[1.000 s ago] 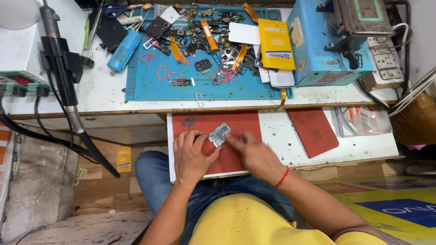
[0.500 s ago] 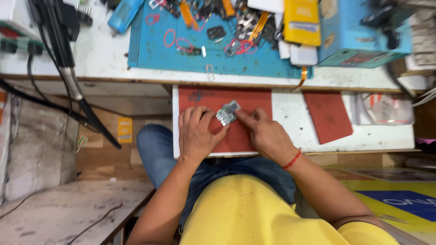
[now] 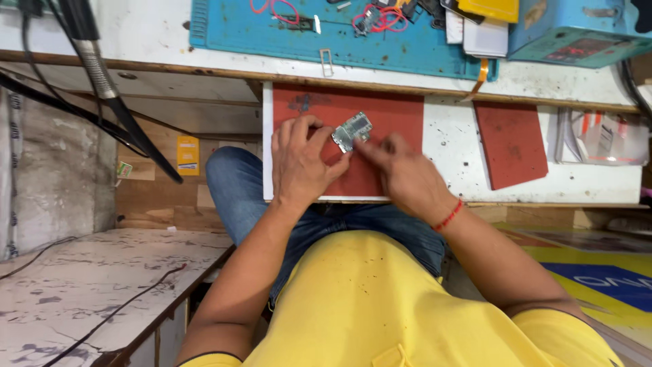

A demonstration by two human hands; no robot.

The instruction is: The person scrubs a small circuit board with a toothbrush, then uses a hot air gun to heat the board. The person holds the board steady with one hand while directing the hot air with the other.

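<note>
Nearest, a yellow shirt (image 3: 380, 306) and blue jeans (image 3: 238, 183). Above them, the left hand (image 3: 302, 163) rests on a red mat (image 3: 367, 112) on the white worktop (image 3: 448, 156), its grip pinching a small circuit board (image 3: 352, 130) at its 2 o'clock. The right hand (image 3: 404, 178), blurred, touches the board from 4 o'clock; whether its grip is clenched, I cannot tell. Farther, at 12 o'clock, lies a blue mat (image 3: 285, 37).

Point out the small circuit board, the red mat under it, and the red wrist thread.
circuit board (image 3: 352, 130), head view, middle of its face.
red mat (image 3: 390, 112), head view, bare upper right part.
red wrist thread (image 3: 448, 215), head view, on the band.
</note>
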